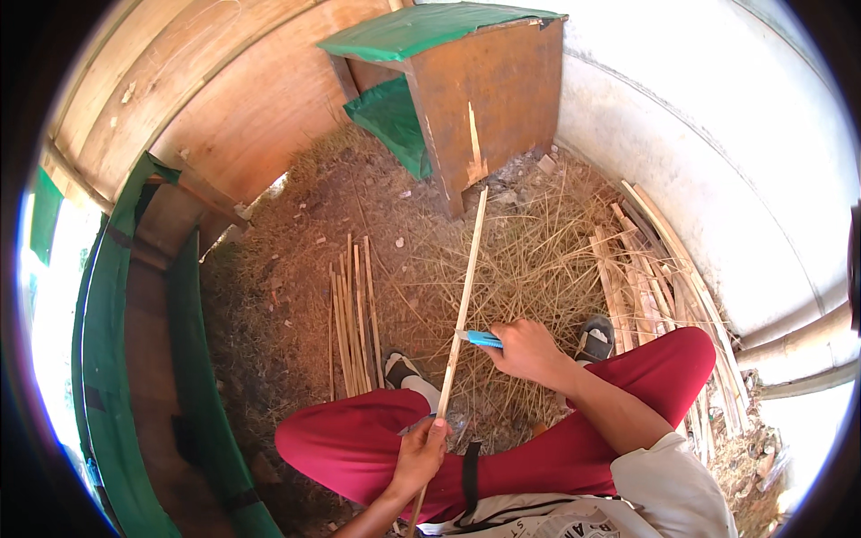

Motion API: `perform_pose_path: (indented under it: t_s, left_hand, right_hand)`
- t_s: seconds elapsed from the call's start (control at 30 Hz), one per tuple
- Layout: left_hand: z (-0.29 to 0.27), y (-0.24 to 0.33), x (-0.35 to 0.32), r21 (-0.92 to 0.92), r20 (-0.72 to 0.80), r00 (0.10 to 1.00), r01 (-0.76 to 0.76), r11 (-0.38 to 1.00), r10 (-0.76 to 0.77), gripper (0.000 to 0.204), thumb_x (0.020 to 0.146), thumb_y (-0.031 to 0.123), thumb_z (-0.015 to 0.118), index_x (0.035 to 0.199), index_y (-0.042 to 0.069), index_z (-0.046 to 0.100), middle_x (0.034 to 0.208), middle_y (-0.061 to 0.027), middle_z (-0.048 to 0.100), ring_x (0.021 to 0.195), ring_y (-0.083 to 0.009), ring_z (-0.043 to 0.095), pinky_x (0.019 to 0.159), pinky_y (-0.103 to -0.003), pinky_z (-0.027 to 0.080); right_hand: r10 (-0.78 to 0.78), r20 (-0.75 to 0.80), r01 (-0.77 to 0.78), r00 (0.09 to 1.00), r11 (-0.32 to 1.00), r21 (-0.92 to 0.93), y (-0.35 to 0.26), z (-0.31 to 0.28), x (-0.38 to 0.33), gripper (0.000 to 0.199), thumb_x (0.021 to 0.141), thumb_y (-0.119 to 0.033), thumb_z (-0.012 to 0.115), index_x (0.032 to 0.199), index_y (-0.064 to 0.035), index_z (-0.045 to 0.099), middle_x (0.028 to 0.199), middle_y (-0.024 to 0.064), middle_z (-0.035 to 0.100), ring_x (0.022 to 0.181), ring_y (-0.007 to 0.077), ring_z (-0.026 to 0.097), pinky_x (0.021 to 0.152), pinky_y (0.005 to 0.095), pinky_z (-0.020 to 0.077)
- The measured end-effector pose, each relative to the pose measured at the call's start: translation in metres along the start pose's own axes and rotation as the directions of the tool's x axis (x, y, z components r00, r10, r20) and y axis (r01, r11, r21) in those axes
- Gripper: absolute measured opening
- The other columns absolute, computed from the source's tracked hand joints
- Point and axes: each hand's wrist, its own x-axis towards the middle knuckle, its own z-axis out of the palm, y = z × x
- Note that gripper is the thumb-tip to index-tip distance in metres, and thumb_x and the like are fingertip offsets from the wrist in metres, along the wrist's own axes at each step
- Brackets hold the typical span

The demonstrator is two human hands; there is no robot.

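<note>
We're seeing the left hand (418, 459) closed around the lower part of a long pale strip (469, 278), which is slanting up from the lap (520, 471) toward a brown cabinet (493, 99). We're also seeing the right hand (527, 350) curling tightly around a blue cutter (485, 340), its blade (463, 335) meeting the strip midway.

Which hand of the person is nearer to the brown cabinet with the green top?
Right. The right hand, holding a blue cutter, is out in front of the brown cabinet; the left hand, gripping the long stick low down, is farther back from it.
</note>
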Motion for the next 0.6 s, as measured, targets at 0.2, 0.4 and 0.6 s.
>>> perform_pose_path:
  t_s: [0.2,0.4,0.6]
  left_hand:
    - [0.008,-0.012,0.007,0.274,-0.163,0.964,-0.161,0.948,0.211,0.039,0.099,0.036,0.061,0.091,-0.002,0.062,0.062,-0.0031,0.053,0.056,-0.0104,0.045,0.053,-0.03,0.04]
    - [0.019,0.002,0.007,0.499,-0.176,0.922,-0.218,0.839,0.344,0.037,0.098,0.035,0.061,0.098,-0.002,0.063,0.066,-0.0169,0.062,0.06,-0.0283,0.062,0.057,-0.04,0.047]
    - [0.033,0.022,-0.004,0.604,-0.159,0.927,-0.181,0.776,0.34,0.039,0.1,0.036,0.056,0.105,-0.002,0.061,0.075,-0.0251,0.066,0.076,-0.0457,0.067,0.064,-0.05,0.051]
  right_hand:
    - [0.025,0.026,-0.023,0.999,0.997,-0.069,-0.001,-0.009,0.001,0.017,0.083,-0.025,0.068,0.08,-0.0083,0.072,0.063,0.014,0.066,0.058,0.0321,0.067,0.055,0.0442,0.0548]
    - [0.03,0.053,-0.023,0.998,0.99,-0.141,-0.004,-0.007,-0.005,0.02,0.083,-0.026,0.067,0.076,-0.0084,0.071,0.063,0.0145,0.066,0.06,0.0326,0.068,0.054,0.0446,0.0549]
    - [0.15,0.027,-0.141,0.988,0.965,-0.223,0.005,0.01,0.0,0.016,0.081,-0.014,0.059,0.072,-0.0068,0.069,0.064,0.0165,0.066,0.058,0.0333,0.068,0.053,0.0451,0.0542]
